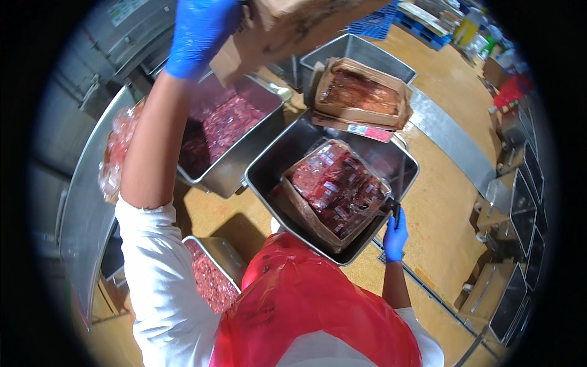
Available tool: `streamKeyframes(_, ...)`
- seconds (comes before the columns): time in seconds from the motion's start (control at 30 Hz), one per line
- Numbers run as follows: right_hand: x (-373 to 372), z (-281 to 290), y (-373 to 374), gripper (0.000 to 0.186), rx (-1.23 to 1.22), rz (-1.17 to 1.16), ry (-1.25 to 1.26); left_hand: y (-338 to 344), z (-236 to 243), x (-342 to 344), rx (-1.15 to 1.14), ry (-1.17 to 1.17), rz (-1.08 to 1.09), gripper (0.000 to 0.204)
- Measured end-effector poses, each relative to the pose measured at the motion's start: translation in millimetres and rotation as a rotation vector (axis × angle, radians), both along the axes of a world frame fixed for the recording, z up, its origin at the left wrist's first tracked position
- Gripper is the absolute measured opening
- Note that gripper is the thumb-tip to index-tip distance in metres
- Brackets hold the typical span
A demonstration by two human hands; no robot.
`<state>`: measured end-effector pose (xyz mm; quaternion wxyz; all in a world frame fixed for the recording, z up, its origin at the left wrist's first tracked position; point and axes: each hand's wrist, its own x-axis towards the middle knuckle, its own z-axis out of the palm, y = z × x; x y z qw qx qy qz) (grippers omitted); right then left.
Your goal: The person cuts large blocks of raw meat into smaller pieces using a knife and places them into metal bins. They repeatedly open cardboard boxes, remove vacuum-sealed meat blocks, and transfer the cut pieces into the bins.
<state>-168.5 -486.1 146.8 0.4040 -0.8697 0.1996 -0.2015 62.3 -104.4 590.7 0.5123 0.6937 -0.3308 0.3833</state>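
Note:
My left hand (205, 37), in a blue glove, is raised at the upper left, gripping a brown piece of cardboard box (293, 37); its fingertips are partly hidden. At the right rim of a metal tub (263, 202), my blue-gloved right hand (396, 235) is closed round the black handle of a knife (398, 211). The blade points away from me, over the tub's right side. Inside that tub, an open cardboard box sits tilted, filled with red meat packs (336, 183) in clear plastic.
Another open box (361, 92) of meat rests across the far tub. Loose meat (229, 125) fills a metal tub at left, and ground meat (211, 275) a lower one. Plastic-wrapped meat (119, 150) lies beside my left arm. Several metal tubs (520, 226) line the right.

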Motion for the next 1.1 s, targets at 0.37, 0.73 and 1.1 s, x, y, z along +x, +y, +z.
streamKeyframes(0.37,-56,5,78,0.048,0.066,-0.363,0.220,-118,-114,271,0.723,-0.595,-0.134,0.008)
streamKeyframes(0.73,-99,29,190,0.045,-0.063,-0.786,0.356,-96,-517,413,0.583,0.440,-0.627,0.011)
streamKeyframes(1.1,-81,49,230,0.046,-0.048,-0.848,0.443,-97,-463,380,1.344,0.363,-0.367,0.034)
